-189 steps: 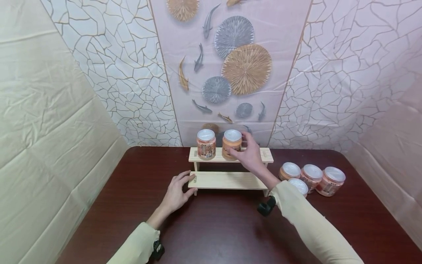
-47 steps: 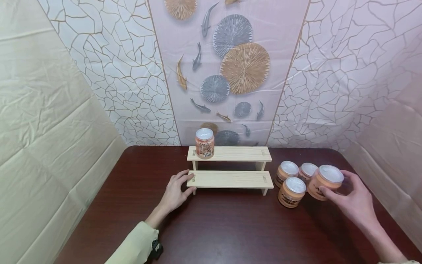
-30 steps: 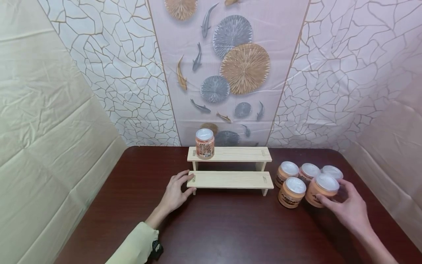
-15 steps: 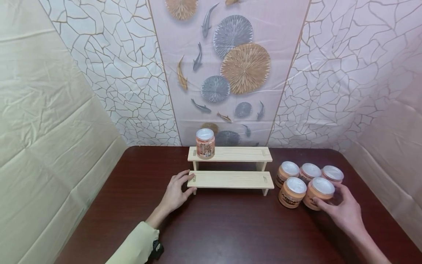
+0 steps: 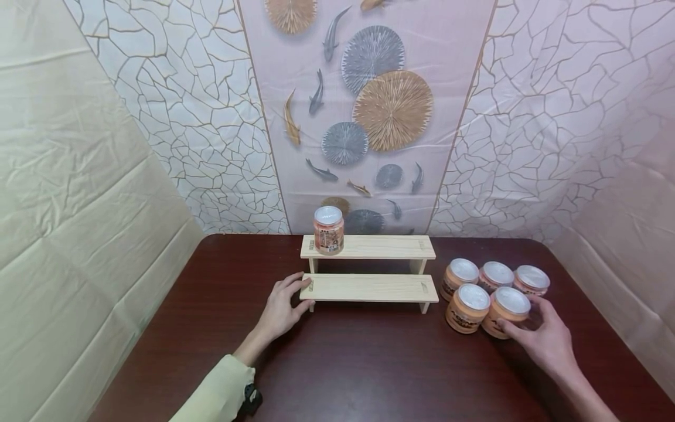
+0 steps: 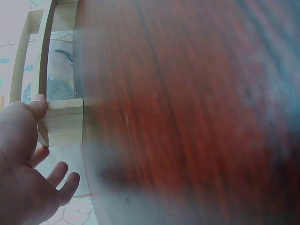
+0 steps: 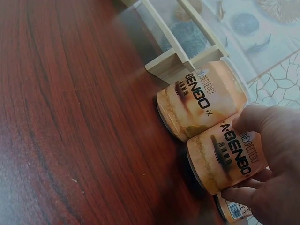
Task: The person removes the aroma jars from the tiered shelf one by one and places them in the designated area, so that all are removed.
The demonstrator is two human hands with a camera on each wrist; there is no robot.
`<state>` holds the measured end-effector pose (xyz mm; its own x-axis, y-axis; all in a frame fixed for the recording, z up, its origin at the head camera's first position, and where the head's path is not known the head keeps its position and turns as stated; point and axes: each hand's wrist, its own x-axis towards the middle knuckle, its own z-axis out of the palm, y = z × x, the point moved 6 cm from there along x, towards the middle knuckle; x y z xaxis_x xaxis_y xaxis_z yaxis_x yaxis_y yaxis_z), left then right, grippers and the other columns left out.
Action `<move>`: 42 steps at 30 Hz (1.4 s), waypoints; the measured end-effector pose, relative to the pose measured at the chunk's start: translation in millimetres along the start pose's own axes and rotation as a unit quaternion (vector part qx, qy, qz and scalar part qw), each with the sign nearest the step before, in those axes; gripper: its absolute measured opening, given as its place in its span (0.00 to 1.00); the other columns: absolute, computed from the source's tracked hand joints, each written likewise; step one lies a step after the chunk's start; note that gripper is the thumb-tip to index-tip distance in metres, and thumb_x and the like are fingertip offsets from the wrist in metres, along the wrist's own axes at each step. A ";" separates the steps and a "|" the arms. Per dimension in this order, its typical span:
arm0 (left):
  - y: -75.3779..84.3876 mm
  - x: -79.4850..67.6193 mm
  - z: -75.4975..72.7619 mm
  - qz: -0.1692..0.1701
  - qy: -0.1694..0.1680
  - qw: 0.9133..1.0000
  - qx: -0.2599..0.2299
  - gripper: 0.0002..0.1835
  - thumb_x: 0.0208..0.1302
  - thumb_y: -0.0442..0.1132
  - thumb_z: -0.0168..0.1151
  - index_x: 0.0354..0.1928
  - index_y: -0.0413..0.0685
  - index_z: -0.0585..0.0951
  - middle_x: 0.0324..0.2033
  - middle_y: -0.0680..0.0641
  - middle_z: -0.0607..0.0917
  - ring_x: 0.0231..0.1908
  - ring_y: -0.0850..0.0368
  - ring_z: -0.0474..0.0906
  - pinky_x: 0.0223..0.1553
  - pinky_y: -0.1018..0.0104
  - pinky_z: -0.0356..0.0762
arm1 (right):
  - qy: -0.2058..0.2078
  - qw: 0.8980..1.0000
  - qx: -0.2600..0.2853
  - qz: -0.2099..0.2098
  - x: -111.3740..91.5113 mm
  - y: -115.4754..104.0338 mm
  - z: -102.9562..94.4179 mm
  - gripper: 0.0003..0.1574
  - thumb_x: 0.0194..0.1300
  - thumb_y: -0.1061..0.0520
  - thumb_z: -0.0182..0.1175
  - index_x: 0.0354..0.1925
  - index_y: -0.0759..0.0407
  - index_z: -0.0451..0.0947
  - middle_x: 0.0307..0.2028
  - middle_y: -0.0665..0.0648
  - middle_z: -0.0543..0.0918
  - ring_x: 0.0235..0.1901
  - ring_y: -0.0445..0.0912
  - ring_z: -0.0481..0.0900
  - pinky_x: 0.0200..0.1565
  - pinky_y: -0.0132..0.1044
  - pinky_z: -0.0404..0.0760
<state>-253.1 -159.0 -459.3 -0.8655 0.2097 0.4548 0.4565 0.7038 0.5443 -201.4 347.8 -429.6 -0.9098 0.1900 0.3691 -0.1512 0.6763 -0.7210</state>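
Observation:
In the head view, my left hand pinches the left end of the lower board of a two-step wooden stand; the left wrist view has its thumb at the board's edge. One orange jar with a silvery lid stands upright on the upper board, at the left. Over at the right, my right hand grips an orange jar round its side, thumb in front. That jar is upright beside a matching jar, their sides together in the right wrist view.
Several similar jars, among them a back-row jar, form two rows on the dark red-brown table, right of the stand. A patterned cloth hangs behind the table. Pale cloth lines the left side.
My right hand has carried a jar from the upper board to the group at the right, then lowered it leftward against its front-row neighbour. My left hand has stayed on the stand.

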 end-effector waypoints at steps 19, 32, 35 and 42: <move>0.4 -0.4 0.8 0.002 0.001 1.000 0.003 0.25 0.59 0.38 0.75 0.59 0.43 0.82 0.63 0.38 0.76 0.59 0.34 0.71 0.55 0.39 0.71 | -0.010 1.000 0.006 0.023 -3.0 7.2 6.6 0.47 0.50 0.67 0.76 0.62 0.75 0.63 0.53 0.79 0.73 0.46 0.37 0.77 0.38 0.13 0.70; 0.8 -1.0 0.4 0.002 0.001 1.000 0.005 0.25 0.58 0.37 0.75 0.59 0.43 0.82 0.62 0.38 0.76 0.58 0.34 0.71 0.55 0.40 0.72 | 0.102 0.992 -0.037 -0.061 10.8 -30.0 -15.3 0.43 0.39 0.67 0.77 0.54 0.75 0.72 0.43 0.71 0.75 0.41 0.47 0.70 0.43 0.33 0.61; 0.4 -1.3 0.0 0.003 0.002 1.000 0.005 0.25 0.59 0.37 0.75 0.59 0.43 0.82 0.62 0.38 0.76 0.59 0.34 0.71 0.54 0.39 0.72 | 0.114 0.988 -0.018 -0.099 16.4 -51.8 -14.9 0.45 0.38 0.68 0.76 0.57 0.75 0.71 0.47 0.72 0.72 0.46 0.54 0.66 0.45 0.33 0.57; 0.3 -1.1 -0.1 0.001 0.002 1.000 0.001 0.25 0.59 0.38 0.74 0.59 0.42 0.82 0.62 0.37 0.76 0.58 0.34 0.71 0.54 0.39 0.72 | 0.057 0.985 0.028 -0.161 37.7 -105.9 9.7 0.40 0.44 0.68 0.75 0.57 0.74 0.72 0.50 0.67 0.74 0.44 0.42 0.70 0.44 0.19 0.67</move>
<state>-252.0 -159.1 -459.6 -0.8634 0.2093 0.4590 0.4585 0.7050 0.5411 -223.4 276.4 -345.1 -0.7631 0.0529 0.6441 -0.4485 0.6742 -0.5868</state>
